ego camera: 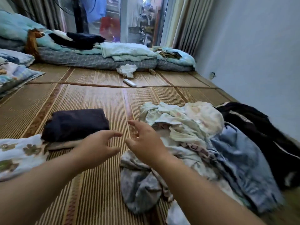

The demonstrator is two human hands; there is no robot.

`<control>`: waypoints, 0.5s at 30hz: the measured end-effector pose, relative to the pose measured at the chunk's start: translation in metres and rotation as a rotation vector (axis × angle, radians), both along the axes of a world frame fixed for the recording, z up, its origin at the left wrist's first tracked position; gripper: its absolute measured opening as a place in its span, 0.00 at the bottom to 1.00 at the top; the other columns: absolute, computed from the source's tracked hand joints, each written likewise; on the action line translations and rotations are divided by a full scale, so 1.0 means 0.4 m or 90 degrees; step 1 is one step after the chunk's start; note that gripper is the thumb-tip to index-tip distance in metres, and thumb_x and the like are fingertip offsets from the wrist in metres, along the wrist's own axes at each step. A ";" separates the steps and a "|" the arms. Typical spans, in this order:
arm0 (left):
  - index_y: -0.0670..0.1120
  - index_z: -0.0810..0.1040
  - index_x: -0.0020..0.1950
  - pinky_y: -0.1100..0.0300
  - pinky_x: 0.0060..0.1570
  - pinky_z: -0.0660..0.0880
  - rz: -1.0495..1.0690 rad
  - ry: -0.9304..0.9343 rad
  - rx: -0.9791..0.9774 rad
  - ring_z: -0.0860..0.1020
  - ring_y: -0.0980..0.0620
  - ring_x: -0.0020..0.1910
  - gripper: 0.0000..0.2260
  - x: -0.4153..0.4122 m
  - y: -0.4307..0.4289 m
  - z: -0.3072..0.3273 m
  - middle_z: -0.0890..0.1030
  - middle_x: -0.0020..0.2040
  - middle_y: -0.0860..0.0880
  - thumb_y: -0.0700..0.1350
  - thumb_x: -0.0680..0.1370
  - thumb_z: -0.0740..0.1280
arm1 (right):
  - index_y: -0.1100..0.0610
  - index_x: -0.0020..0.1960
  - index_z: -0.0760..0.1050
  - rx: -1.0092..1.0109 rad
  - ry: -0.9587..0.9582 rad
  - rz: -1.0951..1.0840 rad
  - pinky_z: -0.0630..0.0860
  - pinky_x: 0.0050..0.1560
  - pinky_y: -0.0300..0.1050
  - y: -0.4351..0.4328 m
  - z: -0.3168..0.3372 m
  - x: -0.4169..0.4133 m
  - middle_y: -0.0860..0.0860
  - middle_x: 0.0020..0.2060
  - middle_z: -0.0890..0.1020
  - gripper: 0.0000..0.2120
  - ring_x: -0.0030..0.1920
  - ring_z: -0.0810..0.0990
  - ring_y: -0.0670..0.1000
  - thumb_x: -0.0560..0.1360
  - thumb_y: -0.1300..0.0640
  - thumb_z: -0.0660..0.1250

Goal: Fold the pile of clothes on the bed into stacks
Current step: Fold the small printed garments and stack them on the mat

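I see my left hand (97, 143) and right hand (142, 142) empty, fingers spread, between the folded navy garment (74, 124) and the unfolded clothes pile (194, 143).

Black garment (259, 133) cut by right edge; floral cloth (17, 153) cut by left edge.

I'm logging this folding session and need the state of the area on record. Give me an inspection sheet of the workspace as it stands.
Surface: woven bamboo mat, mostly bare in the middle.
Job's things: unfolded clothes pile on the right; folded dark garment on the left.
Clutter: white remote, crumpled white cloth.
Hands: left hand and right hand open, holding nothing.
Cables: nothing seen.
Surroundings: folded bedding, curtains, wall.
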State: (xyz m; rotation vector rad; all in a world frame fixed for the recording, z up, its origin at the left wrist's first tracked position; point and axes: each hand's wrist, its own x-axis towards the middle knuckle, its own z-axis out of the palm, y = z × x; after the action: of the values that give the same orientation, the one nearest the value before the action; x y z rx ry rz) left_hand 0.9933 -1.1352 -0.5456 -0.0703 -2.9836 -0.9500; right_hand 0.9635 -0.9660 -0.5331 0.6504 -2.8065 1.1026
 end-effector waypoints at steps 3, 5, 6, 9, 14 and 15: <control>0.63 0.71 0.67 0.72 0.47 0.68 -0.112 -0.011 0.027 0.70 0.69 0.52 0.23 0.052 0.156 -0.002 0.75 0.63 0.61 0.53 0.73 0.72 | 0.49 0.73 0.66 0.026 0.047 -0.030 0.70 0.66 0.46 0.151 -0.005 0.084 0.49 0.68 0.71 0.29 0.67 0.71 0.49 0.74 0.55 0.69; 0.63 0.71 0.68 0.68 0.53 0.69 -0.149 -0.012 0.041 0.71 0.66 0.57 0.24 0.063 0.242 -0.014 0.75 0.65 0.60 0.54 0.73 0.72 | 0.48 0.74 0.64 0.066 0.068 -0.072 0.69 0.67 0.49 0.247 -0.021 0.114 0.49 0.69 0.70 0.30 0.68 0.69 0.50 0.73 0.54 0.68; 0.63 0.70 0.68 0.66 0.56 0.69 -0.164 -0.013 0.041 0.71 0.64 0.60 0.25 0.063 0.284 -0.023 0.74 0.66 0.59 0.53 0.73 0.71 | 0.48 0.74 0.64 0.080 0.070 -0.103 0.69 0.67 0.51 0.298 -0.030 0.121 0.50 0.69 0.70 0.31 0.68 0.69 0.51 0.73 0.54 0.69; 0.62 0.65 0.73 0.65 0.62 0.66 -0.196 -0.014 0.023 0.69 0.58 0.67 0.31 0.045 0.396 -0.057 0.70 0.70 0.56 0.52 0.72 0.71 | 0.50 0.74 0.63 0.085 0.048 -0.224 0.67 0.67 0.50 0.448 -0.055 0.117 0.52 0.68 0.70 0.32 0.68 0.68 0.54 0.73 0.51 0.70; 0.61 0.57 0.76 0.59 0.69 0.63 -0.212 0.021 0.016 0.65 0.53 0.71 0.35 -0.030 0.536 -0.089 0.63 0.75 0.53 0.53 0.73 0.69 | 0.44 0.74 0.61 0.318 -0.027 -0.373 0.64 0.68 0.57 0.633 -0.101 0.068 0.48 0.73 0.65 0.35 0.73 0.61 0.55 0.71 0.37 0.67; 0.62 0.57 0.76 0.57 0.69 0.63 -0.215 0.012 0.002 0.64 0.52 0.72 0.34 -0.046 0.553 -0.096 0.62 0.76 0.53 0.53 0.73 0.68 | 0.43 0.75 0.59 0.367 -0.062 -0.395 0.62 0.69 0.60 0.656 -0.108 0.062 0.49 0.74 0.62 0.36 0.75 0.57 0.55 0.71 0.35 0.66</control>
State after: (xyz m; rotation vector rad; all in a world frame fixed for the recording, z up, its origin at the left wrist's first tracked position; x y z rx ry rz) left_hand 0.9750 -0.9141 -0.5839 -0.5954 -3.0083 -0.9695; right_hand 0.9881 -0.7036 -0.5765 -0.2778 -3.0573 0.2239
